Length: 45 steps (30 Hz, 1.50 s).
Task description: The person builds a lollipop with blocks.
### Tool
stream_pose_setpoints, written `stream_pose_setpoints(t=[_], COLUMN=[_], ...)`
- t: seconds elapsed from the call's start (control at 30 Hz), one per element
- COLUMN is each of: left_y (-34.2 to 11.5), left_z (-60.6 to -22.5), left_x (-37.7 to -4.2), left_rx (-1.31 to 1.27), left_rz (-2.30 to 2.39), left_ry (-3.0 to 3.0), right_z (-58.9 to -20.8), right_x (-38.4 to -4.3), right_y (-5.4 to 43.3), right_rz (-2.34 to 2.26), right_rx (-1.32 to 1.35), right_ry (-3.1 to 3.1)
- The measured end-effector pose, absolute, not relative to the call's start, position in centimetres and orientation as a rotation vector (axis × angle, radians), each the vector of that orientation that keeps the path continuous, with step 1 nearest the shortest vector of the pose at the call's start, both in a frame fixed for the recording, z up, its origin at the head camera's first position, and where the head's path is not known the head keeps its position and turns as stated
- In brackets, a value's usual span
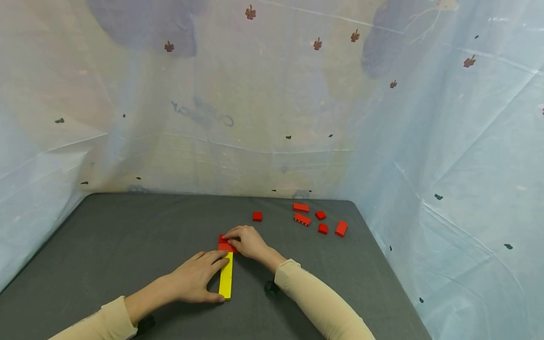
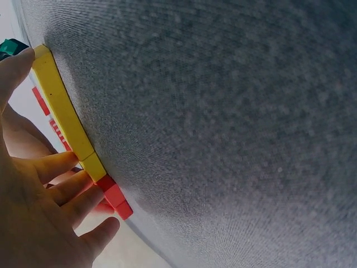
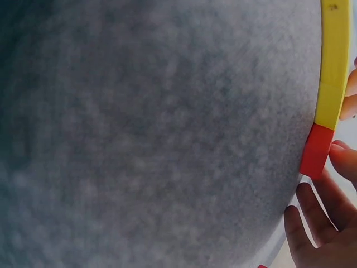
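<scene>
Yellow bricks [image 1: 226, 282] lie end to end in a long bar, with a seam near the far end in both wrist views. Red bricks [image 1: 225, 246] meet that far end. My left hand [image 1: 193, 278] spreads along the bar's left side, its thumb at the near end and its fairly straight fingers touching near the far end. With thumb and index finger, my right hand [image 1: 250, 243] pinches a red brick [image 3: 317, 151] at the line's end. The right hand partly hides the red bricks in the head view.
Several loose red bricks [image 1: 302, 219] lie at the table's back right, with a single red brick [image 1: 257, 216] left of them. The dark grey table [image 1: 127, 236] is bordered by a pale plastic sheet [image 1: 238, 118] at the back and sides.
</scene>
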<state>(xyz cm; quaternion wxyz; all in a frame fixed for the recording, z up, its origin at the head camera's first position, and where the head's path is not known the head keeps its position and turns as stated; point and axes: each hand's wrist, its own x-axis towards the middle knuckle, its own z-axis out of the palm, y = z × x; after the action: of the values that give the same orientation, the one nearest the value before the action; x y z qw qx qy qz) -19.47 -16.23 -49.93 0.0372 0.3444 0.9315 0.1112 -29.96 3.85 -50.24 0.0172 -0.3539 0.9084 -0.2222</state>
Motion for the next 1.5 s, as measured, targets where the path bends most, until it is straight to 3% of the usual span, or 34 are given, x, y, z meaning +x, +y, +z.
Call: stream_pose_setpoints(t=[0.8, 1.5], left_y=[-16.3, -16.3], left_z=[-50.1, -50.1], left_x=[-19.4, -19.5], left_rx=[1.04, 1.024], left_rz=[0.341, 0.349], left_ry=[2.856, 2.861], right_z=[-50.0, -49.2], right_x=[-29.8, -33.7], right_y=[4.2, 8.9], right_rz=[-0.742, -1.002], right_rx=[-1.038, -0.823], right_ry=[2.78, 2.93])
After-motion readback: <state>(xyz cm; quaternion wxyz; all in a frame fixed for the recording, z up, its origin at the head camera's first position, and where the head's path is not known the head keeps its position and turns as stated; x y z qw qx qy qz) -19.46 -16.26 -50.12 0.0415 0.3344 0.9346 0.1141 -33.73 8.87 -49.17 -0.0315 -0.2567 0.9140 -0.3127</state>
